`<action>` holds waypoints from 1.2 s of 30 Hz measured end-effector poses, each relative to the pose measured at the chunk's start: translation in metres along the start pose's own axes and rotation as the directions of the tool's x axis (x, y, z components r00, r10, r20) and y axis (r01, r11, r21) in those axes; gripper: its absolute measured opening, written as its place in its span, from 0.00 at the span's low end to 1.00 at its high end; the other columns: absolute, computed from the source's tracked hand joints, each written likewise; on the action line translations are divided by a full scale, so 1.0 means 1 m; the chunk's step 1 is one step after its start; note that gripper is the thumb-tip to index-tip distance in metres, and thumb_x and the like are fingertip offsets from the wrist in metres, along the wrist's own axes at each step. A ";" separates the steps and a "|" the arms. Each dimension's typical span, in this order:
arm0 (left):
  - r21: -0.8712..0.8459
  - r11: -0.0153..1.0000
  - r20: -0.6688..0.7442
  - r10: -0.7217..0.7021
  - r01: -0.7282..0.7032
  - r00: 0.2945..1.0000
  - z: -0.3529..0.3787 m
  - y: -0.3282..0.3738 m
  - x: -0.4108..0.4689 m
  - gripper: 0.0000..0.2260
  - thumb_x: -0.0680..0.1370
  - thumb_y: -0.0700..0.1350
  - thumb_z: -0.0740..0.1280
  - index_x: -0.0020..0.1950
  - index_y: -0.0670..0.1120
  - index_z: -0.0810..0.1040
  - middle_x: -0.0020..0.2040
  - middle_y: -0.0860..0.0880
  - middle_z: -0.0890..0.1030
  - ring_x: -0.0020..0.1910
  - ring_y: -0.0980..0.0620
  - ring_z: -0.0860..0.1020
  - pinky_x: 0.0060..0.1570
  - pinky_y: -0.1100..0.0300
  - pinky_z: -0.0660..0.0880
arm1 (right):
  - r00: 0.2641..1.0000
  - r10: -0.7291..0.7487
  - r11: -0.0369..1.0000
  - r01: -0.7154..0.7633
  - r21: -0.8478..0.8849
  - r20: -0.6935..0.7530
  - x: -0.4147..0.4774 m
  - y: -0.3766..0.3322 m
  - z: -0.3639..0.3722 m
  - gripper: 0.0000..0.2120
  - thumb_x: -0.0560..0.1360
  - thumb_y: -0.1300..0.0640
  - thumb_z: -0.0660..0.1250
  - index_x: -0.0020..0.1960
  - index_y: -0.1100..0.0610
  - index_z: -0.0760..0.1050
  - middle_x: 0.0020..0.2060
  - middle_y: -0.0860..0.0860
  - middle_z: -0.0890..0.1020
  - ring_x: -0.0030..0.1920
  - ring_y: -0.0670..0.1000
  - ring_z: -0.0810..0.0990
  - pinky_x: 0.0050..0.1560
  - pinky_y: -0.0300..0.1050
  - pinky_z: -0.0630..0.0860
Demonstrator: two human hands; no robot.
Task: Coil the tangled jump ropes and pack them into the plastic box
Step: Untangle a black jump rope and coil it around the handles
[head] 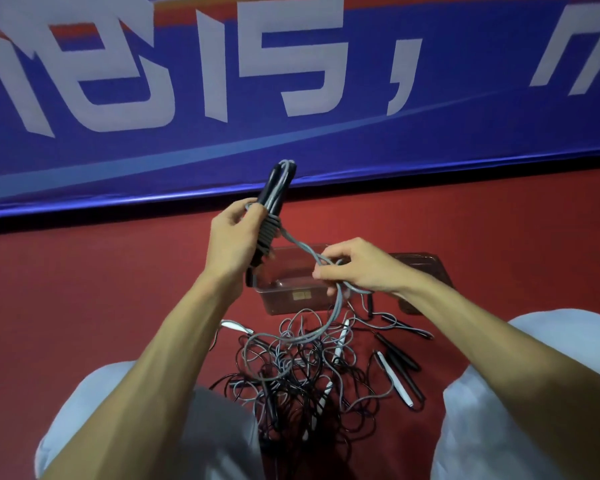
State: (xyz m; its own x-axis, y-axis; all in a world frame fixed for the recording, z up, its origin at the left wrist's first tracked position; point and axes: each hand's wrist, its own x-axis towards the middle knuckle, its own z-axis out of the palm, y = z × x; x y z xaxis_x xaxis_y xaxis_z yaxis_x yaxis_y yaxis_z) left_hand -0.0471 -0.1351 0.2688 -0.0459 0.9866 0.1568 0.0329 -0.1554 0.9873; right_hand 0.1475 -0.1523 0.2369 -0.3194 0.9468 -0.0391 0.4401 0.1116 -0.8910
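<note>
**One rope in hand over one box, two hands engaged**

The left hand [234, 237] is closed round one bundle of black handles [274, 188] (two can be made out), held upright, with several turns of one grey rope [300, 247] wound about its middle. The same rope is pinched between thumb and fingertips of the right hand [357, 268], where a loop is formed, and from there it hangs down into the tangled pile [291, 368]. One clear plastic box [281, 303] stands on the red floor [84, 289] directly under the hands, with nothing seen in its visible part. One flat plastic piece [426, 265] lies just beside it to the right. In and beside the pile, at least three white and three black handles are counted. The number of ropes cannot be told. Two knees [94, 410] flank the pile, and one blue banner [430, 133] hangs behind.
</note>
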 end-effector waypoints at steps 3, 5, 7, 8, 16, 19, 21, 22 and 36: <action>0.046 0.999 -0.063 -0.023 0.026 0.998 -0.010 -0.005 0.010 0.06 0.78 0.41 0.64 0.45 0.43 0.79 0.36 0.42 0.81 0.29 0.45 0.71 0.21 0.65 0.63 | 0.998 0.022 0.998 -0.026 0.057 0.053 -0.002 -0.002 -0.003 0.02 0.75 0.65 0.70 0.43 0.61 0.79 0.29 0.49 0.81 0.34 0.49 0.83 0.35 0.41 0.80; 0.092 0.996 -0.080 -0.007 0.014 0.997 -0.014 -0.009 0.014 0.05 0.77 0.42 0.65 0.44 0.43 0.79 0.36 0.43 0.82 0.29 0.45 0.73 0.21 0.64 0.63 | 0.995 0.050 0.994 -0.057 0.090 0.081 -0.003 -0.001 -0.006 0.03 0.74 0.67 0.70 0.44 0.62 0.80 0.32 0.54 0.83 0.35 0.50 0.83 0.39 0.42 0.81; 0.183 0.983 -0.094 0.036 -0.018 0.995 -0.016 -0.011 0.017 0.05 0.76 0.44 0.66 0.46 0.43 0.80 0.36 0.43 0.82 0.28 0.45 0.75 0.20 0.64 0.64 | 0.986 0.089 0.987 -0.106 0.117 0.144 -0.005 -0.001 -0.009 0.04 0.73 0.69 0.69 0.47 0.63 0.80 0.35 0.58 0.84 0.35 0.51 0.83 0.40 0.41 0.81; 0.252 0.967 -0.105 0.068 -0.040 0.992 -0.016 -0.012 0.018 0.05 0.76 0.44 0.67 0.48 0.44 0.79 0.36 0.44 0.81 0.27 0.46 0.75 0.19 0.64 0.64 | 0.978 0.099 0.984 -0.123 0.128 0.182 -0.006 -0.001 -0.010 0.05 0.73 0.70 0.69 0.49 0.64 0.80 0.37 0.59 0.84 0.37 0.52 0.84 0.40 0.41 0.81; 0.767 0.634 -0.024 0.177 -0.096 0.984 -0.016 -0.026 0.020 0.14 0.77 0.53 0.67 0.60 0.51 0.73 0.49 0.51 0.81 0.46 0.43 0.79 0.47 0.49 0.76 | 0.961 0.121 0.984 -0.149 0.096 0.248 -0.010 -0.002 -0.017 0.09 0.78 0.69 0.64 0.53 0.59 0.78 0.35 0.55 0.80 0.35 0.51 0.82 0.38 0.47 0.77; 0.861 0.478 0.136 0.115 -0.175 0.984 -0.017 -0.027 0.019 0.16 0.78 0.51 0.68 0.63 0.50 0.70 0.55 0.47 0.80 0.48 0.40 0.78 0.44 0.50 0.73 | 0.992 0.033 0.999 -0.031 -0.018 0.122 -0.012 -0.008 -0.019 0.11 0.80 0.64 0.61 0.52 0.52 0.81 0.33 0.50 0.75 0.31 0.46 0.75 0.33 0.42 0.73; 0.870 0.420 0.259 0.054 -0.257 0.964 -0.018 -0.030 0.020 0.16 0.78 0.51 0.68 0.63 0.50 0.69 0.55 0.47 0.80 0.48 0.41 0.77 0.42 0.51 0.71 | 0.994 -0.101 0.972 0.108 -0.207 0.045 -0.013 -0.016 -0.021 0.12 0.80 0.61 0.62 0.50 0.48 0.82 0.30 0.46 0.75 0.30 0.47 0.72 0.34 0.43 0.70; 0.865 0.400 0.321 0.021 -0.302 0.947 -0.017 -0.031 0.019 0.16 0.78 0.52 0.68 0.63 0.50 0.69 0.55 0.46 0.80 0.47 0.42 0.77 0.41 0.52 0.70 | 0.986 -0.163 0.939 0.162 -0.302 0.022 -0.013 -0.019 -0.022 0.12 0.80 0.61 0.62 0.50 0.48 0.82 0.31 0.46 0.77 0.31 0.49 0.74 0.36 0.44 0.71; 0.558 0.637 0.742 -0.096 -0.532 0.663 0.012 -0.013 -0.016 0.10 0.61 0.54 0.64 0.40 0.65 0.76 0.34 0.52 0.79 0.31 0.49 0.76 0.33 0.60 0.73 | 0.866 -0.424 0.829 0.252 -0.499 -0.267 -0.006 -0.011 -0.031 0.04 0.72 0.57 0.72 0.45 0.52 0.85 0.37 0.49 0.82 0.39 0.47 0.77 0.44 0.40 0.70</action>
State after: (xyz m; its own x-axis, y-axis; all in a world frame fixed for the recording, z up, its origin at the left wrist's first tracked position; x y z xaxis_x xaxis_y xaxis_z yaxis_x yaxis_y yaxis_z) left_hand -0.0349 -0.1479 0.2536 0.7075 0.7066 -0.0101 0.6024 -0.5956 0.5315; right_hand 0.1705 -0.1499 0.2611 -0.2393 0.8527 0.4644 0.7029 0.4821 -0.5230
